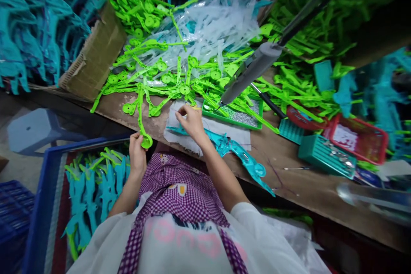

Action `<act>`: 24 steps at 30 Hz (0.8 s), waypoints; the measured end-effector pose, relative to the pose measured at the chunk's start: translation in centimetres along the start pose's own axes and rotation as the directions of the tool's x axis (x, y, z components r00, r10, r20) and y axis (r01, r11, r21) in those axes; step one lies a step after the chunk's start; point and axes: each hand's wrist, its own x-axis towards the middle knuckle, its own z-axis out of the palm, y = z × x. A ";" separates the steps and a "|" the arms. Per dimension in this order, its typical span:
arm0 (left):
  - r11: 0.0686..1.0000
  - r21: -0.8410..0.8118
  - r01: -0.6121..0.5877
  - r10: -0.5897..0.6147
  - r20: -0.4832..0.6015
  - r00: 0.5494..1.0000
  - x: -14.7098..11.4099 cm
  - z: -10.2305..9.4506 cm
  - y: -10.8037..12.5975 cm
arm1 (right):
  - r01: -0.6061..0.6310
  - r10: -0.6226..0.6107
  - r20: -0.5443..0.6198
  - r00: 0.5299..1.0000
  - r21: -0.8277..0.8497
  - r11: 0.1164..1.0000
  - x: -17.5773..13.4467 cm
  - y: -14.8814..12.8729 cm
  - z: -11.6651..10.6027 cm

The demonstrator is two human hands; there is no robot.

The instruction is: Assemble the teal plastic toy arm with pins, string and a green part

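Observation:
My left hand (pixel 137 154) is closed on the round lower end of a bright green plastic arm (pixel 140 111), which stands up from my fingers at the bench's front edge. My right hand (pixel 191 122) is pinched above a white cloth (pixel 180 139); whatever sits between its fingertips is too small to make out. Under and beside that hand lies a long teal plastic piece (pixel 221 141), reaching right past the cloth. Just behind it is a green tray (pixel 257 125) with many small metal parts.
An electric screwdriver (pixel 253 68) hangs over the tray. Heaped green arms (pixel 186 87) and clear plastic pieces (pixel 212 21) cover the back. Small baskets (pixel 327 154) stand right. At left are a cardboard box (pixel 93 55), a blue crate (pixel 46 188) of teal-green pieces and a stool (pixel 35 130).

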 end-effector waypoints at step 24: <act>0.834 0.516 -0.198 -0.155 0.562 0.813 -1.2 4.8 -0.1 | -0.102 0.100 -0.033 0.994 -0.082 0.991 -5.5 6.2 0.2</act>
